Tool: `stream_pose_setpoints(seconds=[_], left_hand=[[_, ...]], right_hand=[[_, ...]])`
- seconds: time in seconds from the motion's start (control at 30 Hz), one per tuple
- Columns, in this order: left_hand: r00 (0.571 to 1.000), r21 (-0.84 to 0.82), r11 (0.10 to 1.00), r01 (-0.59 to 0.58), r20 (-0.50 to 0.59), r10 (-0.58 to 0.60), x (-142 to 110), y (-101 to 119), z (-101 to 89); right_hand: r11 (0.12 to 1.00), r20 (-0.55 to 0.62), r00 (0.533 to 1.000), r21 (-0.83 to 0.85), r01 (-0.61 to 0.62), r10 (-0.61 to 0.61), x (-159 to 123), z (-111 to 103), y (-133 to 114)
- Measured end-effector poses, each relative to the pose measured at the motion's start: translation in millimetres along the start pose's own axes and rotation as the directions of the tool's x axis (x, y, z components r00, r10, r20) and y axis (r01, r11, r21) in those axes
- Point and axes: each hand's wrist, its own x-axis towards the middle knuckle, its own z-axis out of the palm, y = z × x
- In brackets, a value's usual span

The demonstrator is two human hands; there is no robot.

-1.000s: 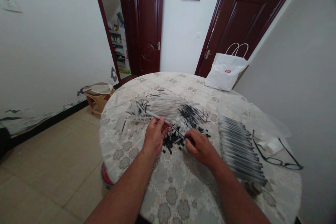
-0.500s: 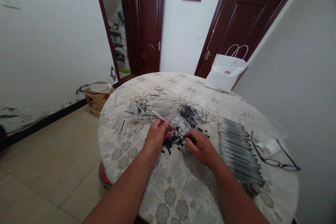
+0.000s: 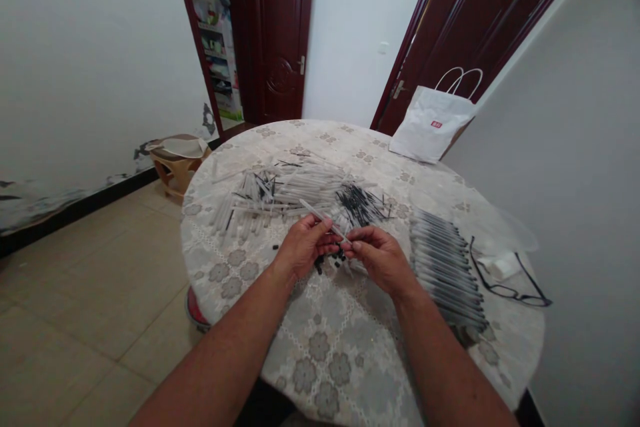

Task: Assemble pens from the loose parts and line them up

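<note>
My left hand (image 3: 306, 245) is closed round a whitish, see-through pen barrel (image 3: 311, 208), which slants down to the right. At the barrel's lower end, my right hand (image 3: 377, 255) pinches with thumb and fingers; its fingertips hide whatever else is there. Under and between the hands lie small black plugs (image 3: 320, 260), partly covered by the fingers. Just beyond them is a heap of thin black pen refills (image 3: 361, 203). Many more pale barrels (image 3: 307, 185) are spread behind and to the left, with a few dark refills among them.
On the right, a row of assembled-looking pens (image 3: 445, 267) lies side by side. Black-framed glasses (image 3: 510, 292) rest beyond them, near a small white item (image 3: 501, 265). A white paper bag (image 3: 433, 123) stands at the back of the round, cloth-covered table (image 3: 330, 353). A stool (image 3: 177, 160) is left.
My right hand has closed in on the barrel's lower end; the dark refill that showed between the hands is no longer visible. The view has tilted downward.
</note>
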Motion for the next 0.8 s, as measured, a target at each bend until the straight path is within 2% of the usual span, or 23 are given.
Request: stream_pose_setpoints(seconds=[0.07, 0.17, 0.27, 0.33, 0.4, 0.47, 0.5, 0.57, 0.67, 0.73, 0.8], left_hand=[[0.999, 0.017, 1.000, 0.020, 0.036, -0.021, -1.4, -1.5, 1.7], [0.999, 0.022, 0.999, 0.027, 0.034, -0.027, -2.4, -3.2, 3.0], [0.999, -0.069, 0.997, 0.046, 0.014, -0.045, -1.1, -1.4, 1.5], [0.999, -0.179, 0.983, 0.037, -0.025, -0.042, 0.9, 1.5, -0.7], [0.996, -0.279, 0.960, 0.004, -0.086, -0.029, 3.2, 4.0, -3.1], [0.991, -0.328, 0.944, -0.021, -0.129, -0.023, 4.8, 5.2, -4.7], [0.990, -0.333, 0.943, -0.028, -0.139, -0.019, 5.3, 5.2, -4.9], [0.990, -0.315, 0.948, -0.041, -0.143, -0.004, 5.3, 4.3, -4.4], [0.989, -0.283, 0.956, -0.079, -0.141, 0.040, 4.6, 2.9, -2.6], [0.988, -0.278, 0.955, -0.100, -0.143, 0.062, 4.5, 2.5, -2.0], [0.987, -0.276, 0.955, -0.107, -0.143, 0.070, 5.0, 2.1, -2.3]], right_hand=[[1.000, -0.005, 1.000, -0.024, 0.009, -0.010, 1.7, 0.8, 4.2], [0.994, -0.047, 0.998, -0.104, 0.033, -0.038, 3.2, 3.4, 10.5], [0.943, -0.109, 0.987, -0.324, 0.077, -0.118, 2.1, 4.1, 10.7], [0.799, -0.064, 0.972, -0.583, 0.149, -0.227, -0.1, 2.2, 6.6], [0.525, 0.093, 0.954, -0.818, 0.237, -0.286, -2.7, -0.8, 1.4], [0.236, 0.220, 0.952, -0.934, 0.269, -0.215, -5.1, -2.6, -2.3], [0.123, 0.232, 0.960, -0.960, 0.253, -0.158, -6.1, -2.4, -2.9], [-0.042, 0.195, 0.979, -0.980, 0.193, -0.063, -7.5, 0.0, -2.0], [-0.172, 0.144, 0.989, -0.975, 0.139, -0.015, -8.0, 7.1, 2.2], [-0.194, 0.139, 0.990, -0.972, 0.134, -0.011, -7.4, 11.3, 5.2], [-0.180, 0.139, 0.990, -0.974, 0.134, -0.014, -6.4, 13.4, 7.5]])
